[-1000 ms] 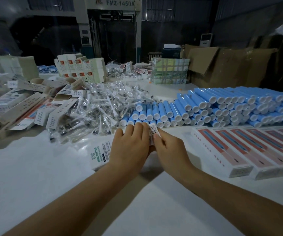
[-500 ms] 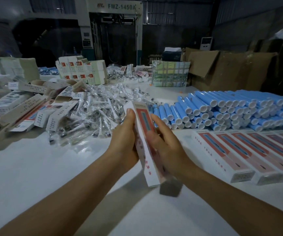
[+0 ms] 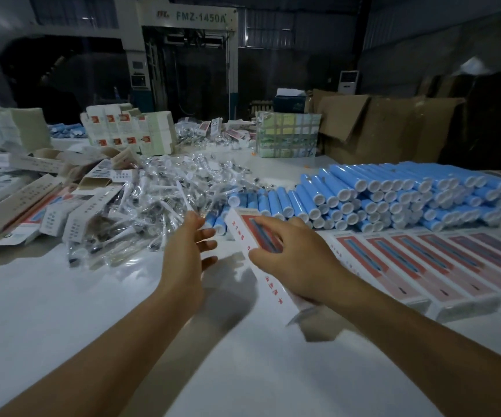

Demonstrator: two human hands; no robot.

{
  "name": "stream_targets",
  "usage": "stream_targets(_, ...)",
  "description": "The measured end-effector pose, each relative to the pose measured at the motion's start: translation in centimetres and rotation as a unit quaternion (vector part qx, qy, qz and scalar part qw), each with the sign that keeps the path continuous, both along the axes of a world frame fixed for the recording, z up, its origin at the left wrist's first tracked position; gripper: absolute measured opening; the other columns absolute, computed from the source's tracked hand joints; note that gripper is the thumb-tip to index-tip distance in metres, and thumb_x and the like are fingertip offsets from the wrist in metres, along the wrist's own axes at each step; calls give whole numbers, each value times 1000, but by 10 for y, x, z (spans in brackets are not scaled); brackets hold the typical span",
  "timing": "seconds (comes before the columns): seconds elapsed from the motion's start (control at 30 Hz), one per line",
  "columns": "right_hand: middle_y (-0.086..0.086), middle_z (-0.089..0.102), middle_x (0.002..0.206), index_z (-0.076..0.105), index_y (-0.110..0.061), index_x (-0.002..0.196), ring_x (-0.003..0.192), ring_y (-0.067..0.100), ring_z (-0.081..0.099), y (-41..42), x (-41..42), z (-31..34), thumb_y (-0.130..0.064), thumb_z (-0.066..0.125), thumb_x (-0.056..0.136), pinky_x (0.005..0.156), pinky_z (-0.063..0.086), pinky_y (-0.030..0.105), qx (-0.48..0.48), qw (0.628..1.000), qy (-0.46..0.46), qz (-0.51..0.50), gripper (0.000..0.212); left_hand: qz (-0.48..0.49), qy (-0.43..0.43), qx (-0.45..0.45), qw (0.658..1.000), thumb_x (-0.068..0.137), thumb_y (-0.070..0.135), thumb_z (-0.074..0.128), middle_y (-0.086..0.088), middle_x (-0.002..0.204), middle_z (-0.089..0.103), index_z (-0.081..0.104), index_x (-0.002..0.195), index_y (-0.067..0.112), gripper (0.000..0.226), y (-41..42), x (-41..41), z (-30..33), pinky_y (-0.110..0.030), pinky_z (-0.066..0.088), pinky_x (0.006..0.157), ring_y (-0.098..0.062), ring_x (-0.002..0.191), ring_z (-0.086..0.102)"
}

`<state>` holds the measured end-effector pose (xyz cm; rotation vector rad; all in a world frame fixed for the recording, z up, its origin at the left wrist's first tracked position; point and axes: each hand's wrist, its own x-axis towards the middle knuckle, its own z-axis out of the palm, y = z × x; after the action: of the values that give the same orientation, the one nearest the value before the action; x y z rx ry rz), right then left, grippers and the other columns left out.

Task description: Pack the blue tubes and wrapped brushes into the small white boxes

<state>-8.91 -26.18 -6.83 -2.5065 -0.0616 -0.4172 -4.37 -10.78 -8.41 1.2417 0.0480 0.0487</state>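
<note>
My right hand (image 3: 297, 257) grips a long white box with a red panel (image 3: 244, 233), held tilted above the white table (image 3: 62, 311). My left hand (image 3: 189, 251) hovers just left of the box, fingers spread and relaxed, touching nothing. Behind the hands lies a heap of clear-wrapped brushes (image 3: 158, 200). A stack of blue tubes with white caps (image 3: 378, 194) spreads to the right. A row of filled white boxes with red panels (image 3: 423, 266) lies flat at the right.
Flat and folded empty boxes (image 3: 32, 206) pile up at the left. Stacked cartons (image 3: 128, 130) and a taped bundle (image 3: 288, 136) stand at the back. Brown cardboard boxes (image 3: 378, 127) sit beyond the table's right rear, with a large machine (image 3: 183, 55) behind.
My left hand has let go of the box and opened, moving left. My right hand now holds the box alone and has carried it a little to the right.
</note>
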Motion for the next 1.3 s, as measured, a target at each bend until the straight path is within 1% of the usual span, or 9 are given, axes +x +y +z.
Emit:
stream_targets(0.1,0,45,125,35,-43,139,102,20,51,-30,-5,5,-62,48,80,84,46,37,-167,980,76,-79,63,-16,3,23,1000,98,41,45,0,85,61,61,96,18,28,6,4,-4,-31,43,68,-15,76,54)
stream_targets(0.2,7,38,134,41,-34,137,121,27,38,-72,-17,-6,-62,43,82,99,34,48,-298,924,155,-182,61,-37,-1,41,998,97,32,49,1,82,59,61,94,17,19,1,4,-7,-30,42,66,-14,73,53)
stream_targets(0.37,8,33,138,34,-37,142,127,29,33,-104,-29,-11,-62,44,82,103,34,48,-266,924,169,-217,66,-57,-4,59,997,94,22,54,-2,82,59,62,97,13,12,-8,2,-11,-29,41,64,-15,70,53)
stream_targets(0.5,4,37,136,38,-34,137,124,24,39,-93,-28,1,-63,42,86,100,39,43,-313,907,184,-212,59,-75,-10,106,991,90,9,57,-4,72,60,63,81,9,11,-14,-2,-13,-23,39,53,-14,58,50)
stream_targets(0.6,-5,57,99,60,-30,94,88,17,56,-58,-18,9,-49,50,88,70,43,32,-224,962,23,-151,22,-96,-39,125,987,91,8,53,3,51,52,57,61,10,30,-13,-3,-16,-18,37,44,-12,49,44)
stream_targets(0.7,-1,46,53,43,-17,55,51,16,42,-7,-2,5,-32,51,89,51,31,31,-117,991,-34,-62,38,-78,-50,159,983,92,17,54,7,44,39,44,49,21,44,-14,-3,-20,-26,32,49,-13,48,35)
stream_targets(0.97,-5,62,67,57,-25,74,64,9,57,40,17,-34,-43,43,95,59,43,25,-189,981,48,9,32,-43,-111,162,980,82,16,53,10,39,23,31,38,21,50,-8,-3,-21,-19,24,41,-5,40,23)
stream_targets(1.13,-6,58,63,52,-27,71,63,4,54,35,22,-38,-49,43,93,52,35,21,-192,980,58,-2,33,-30,-136,207,968,85,23,52,8,39,21,30,41,19,50,7,4,0,-29,33,58,-7,41,20)
stream_targets(1.3,1,54,55,49,-20,62,57,10,54,30,34,-48,-45,49,89,56,43,26,-148,988,36,-23,37,43,-225,436,870,95,30,50,4,52,46,43,55,21,42,88,69,59,-32,46,53,-13,44,38)
